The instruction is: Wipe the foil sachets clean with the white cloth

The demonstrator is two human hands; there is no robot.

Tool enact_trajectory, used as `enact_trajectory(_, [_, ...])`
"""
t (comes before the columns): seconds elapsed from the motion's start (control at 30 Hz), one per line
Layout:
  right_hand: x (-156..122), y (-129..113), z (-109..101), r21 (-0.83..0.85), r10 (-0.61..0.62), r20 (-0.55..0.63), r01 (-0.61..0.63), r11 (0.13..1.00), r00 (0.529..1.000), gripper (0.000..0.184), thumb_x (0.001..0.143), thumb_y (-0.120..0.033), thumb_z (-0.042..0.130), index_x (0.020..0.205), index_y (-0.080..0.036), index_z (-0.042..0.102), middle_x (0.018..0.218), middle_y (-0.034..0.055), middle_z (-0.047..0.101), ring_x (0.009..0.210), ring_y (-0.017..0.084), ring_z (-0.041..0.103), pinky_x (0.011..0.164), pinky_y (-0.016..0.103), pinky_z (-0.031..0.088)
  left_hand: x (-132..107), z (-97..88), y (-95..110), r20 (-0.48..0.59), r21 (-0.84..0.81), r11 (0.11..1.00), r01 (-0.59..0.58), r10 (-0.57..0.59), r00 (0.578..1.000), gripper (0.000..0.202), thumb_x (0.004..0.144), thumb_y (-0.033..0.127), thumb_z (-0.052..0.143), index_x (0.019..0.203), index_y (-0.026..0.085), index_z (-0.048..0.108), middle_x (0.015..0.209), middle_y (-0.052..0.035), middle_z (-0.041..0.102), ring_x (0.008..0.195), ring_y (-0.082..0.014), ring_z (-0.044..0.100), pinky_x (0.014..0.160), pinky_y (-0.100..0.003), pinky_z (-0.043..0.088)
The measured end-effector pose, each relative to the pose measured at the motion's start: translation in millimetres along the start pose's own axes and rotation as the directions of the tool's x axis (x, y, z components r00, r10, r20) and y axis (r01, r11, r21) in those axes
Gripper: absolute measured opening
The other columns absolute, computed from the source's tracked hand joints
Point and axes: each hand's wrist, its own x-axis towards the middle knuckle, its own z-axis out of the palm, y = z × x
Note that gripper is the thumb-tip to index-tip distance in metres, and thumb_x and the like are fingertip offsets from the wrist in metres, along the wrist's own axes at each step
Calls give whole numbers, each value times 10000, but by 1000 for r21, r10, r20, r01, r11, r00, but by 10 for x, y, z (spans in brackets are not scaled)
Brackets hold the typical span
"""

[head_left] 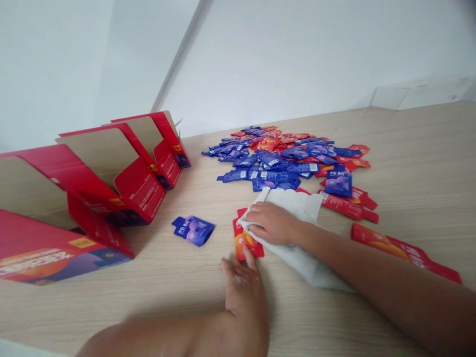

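My right hand (271,223) is closed on a white cloth (305,263), which lies bunched on the table and partly over a red pouch (248,245) with orange fruit on it. Just below, my left hand (243,280) has its fingers apart, and one fingertip touches the pouch's lower edge. A purple-blue pouch (194,230) lies face up alone to the left of both hands. At the right, beyond my right forearm, a larger-looking red pouch (401,250) lies flat. The cloth hides part of the pouch under it.
A loose heap of blue and red pouches (275,161) spreads across the back of the table (416,163). Several open red cardboard boxes (100,203) stand in a row along the left. A white wall (297,59) rises behind, with a white object (420,95) at the far right.
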Motion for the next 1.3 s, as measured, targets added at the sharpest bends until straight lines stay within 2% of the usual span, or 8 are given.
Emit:
enact_trajectory(0.1, [-1,15,-1,-6,-4,-4,4,1000,1000,175,908,-243,474,873,-157,622,863,76,607,853,203,521,802,345,392,9,-13,-1,10,-25,1000,11,-10,1000,504,833,18,340,1287,105,540,885,-169,738,847,-217,697,943,-443,483])
enact_trajectory(0.3, [-4,-14,-27,56,-124,43,122,991,991,142,875,-248,532,902,-157,638,905,78,626,876,201,531,820,345,385,10,1,-1,-30,64,998,-13,15,999,498,833,32,347,1277,119,553,879,-169,743,829,-223,704,920,-426,497])
enact_trajectory(0.5, [-5,8,-16,40,-19,19,18,999,1000,184,903,-262,498,923,-166,654,893,77,627,885,206,537,832,352,379,-16,-3,-10,-32,72,997,-24,27,999,487,838,43,354,1283,100,543,892,-195,738,848,-235,702,919,-427,496])
enact_trajectory(0.6, [-6,28,-9,12,25,16,-25,1000,1000,202,911,-268,484,888,-160,654,878,79,624,878,207,537,835,354,377,-7,-19,-4,-1,49,999,-19,19,1000,500,832,34,352,1290,105,537,868,-171,740,842,-222,698,926,-433,492])
enact_trajectory(0.7, [-3,18,-14,14,-17,24,17,1000,1000,191,899,-260,497,860,-155,651,867,80,621,870,203,534,834,351,378,4,-38,18,-4,70,997,18,-18,1000,504,817,27,374,1272,131,565,841,-145,742,825,-216,695,940,-433,482])
enact_trajectory(0.87, [-2,-31,-38,31,-121,39,120,992,992,151,859,-253,537,868,-160,656,869,71,627,856,201,536,804,340,383,5,-32,24,-30,79,996,35,-32,999,490,819,34,374,1253,119,585,852,-162,740,833,-225,696,939,-429,475])
enact_trajectory(1.03, [-3,-34,-34,14,-80,20,80,997,997,157,863,-262,529,830,-165,648,844,65,623,838,196,535,787,333,380,0,-19,-9,-43,24,1000,2,-1,999,481,829,31,361,1258,90,571,837,-189,735,823,-233,700,922,-430,486])
enact_trajectory(1.3, [6,-5,-24,-16,-3,5,3,1000,1000,204,891,-271,484,831,-163,646,837,71,619,854,205,536,810,346,380,0,-16,-18,-21,-3,1000,10,-10,1000,487,828,27,362,1262,101,569,813,-152,738,804,-208,696,929,-425,484])
